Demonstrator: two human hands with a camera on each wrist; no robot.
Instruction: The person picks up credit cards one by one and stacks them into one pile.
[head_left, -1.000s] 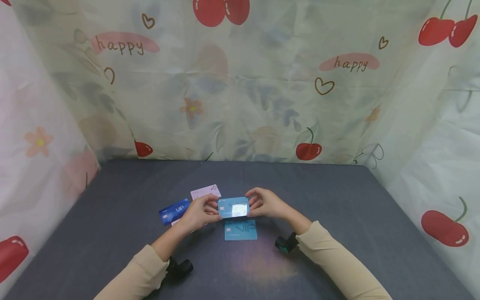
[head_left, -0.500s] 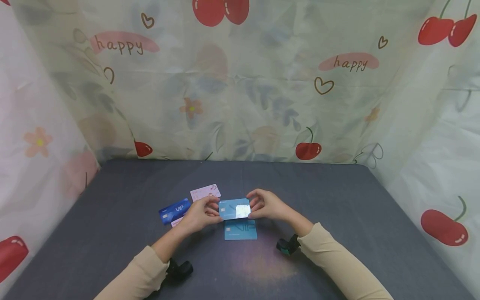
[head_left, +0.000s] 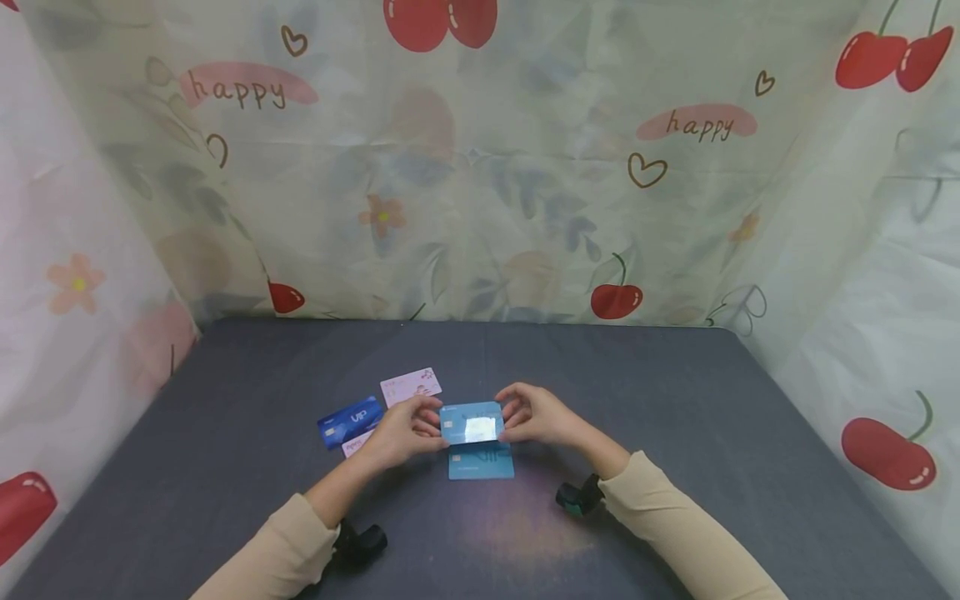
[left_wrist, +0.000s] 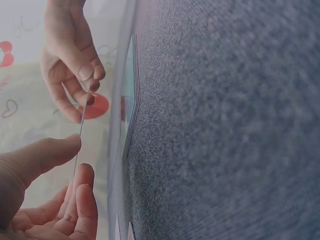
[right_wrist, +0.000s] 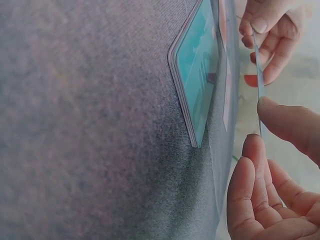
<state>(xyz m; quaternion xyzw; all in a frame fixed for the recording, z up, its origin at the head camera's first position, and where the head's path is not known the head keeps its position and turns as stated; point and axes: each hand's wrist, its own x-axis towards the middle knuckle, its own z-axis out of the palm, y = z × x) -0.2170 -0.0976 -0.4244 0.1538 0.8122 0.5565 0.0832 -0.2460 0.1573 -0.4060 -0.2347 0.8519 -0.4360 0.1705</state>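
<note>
A light blue card (head_left: 463, 423) with a chip is held up between both hands in the head view. My left hand (head_left: 405, 432) pinches its left edge between thumb and fingers. At the opposite edge, my right hand (head_left: 542, 417) grips it the same way. Both wrist views show this card edge-on, a thin line raised off the table. Just below and nearer the person, a neat stack of cards (right_wrist: 196, 75) lies flat with a teal VIP card on top. The held card hides the stack's far part in the head view.
Left of the hands, a dark blue VIP card (head_left: 349, 422), a pink card (head_left: 410, 386) and another pink card (head_left: 356, 443), partly hidden by the left hand, lie on the dark grey tabletop (head_left: 645, 392). A patterned curtain (head_left: 480, 208) stands behind the table and at its sides.
Both hands have shifted slightly nearer the person and a little to the right, with the light blue card between them. It now covers more of the stack. The cards on the table have not moved.
</note>
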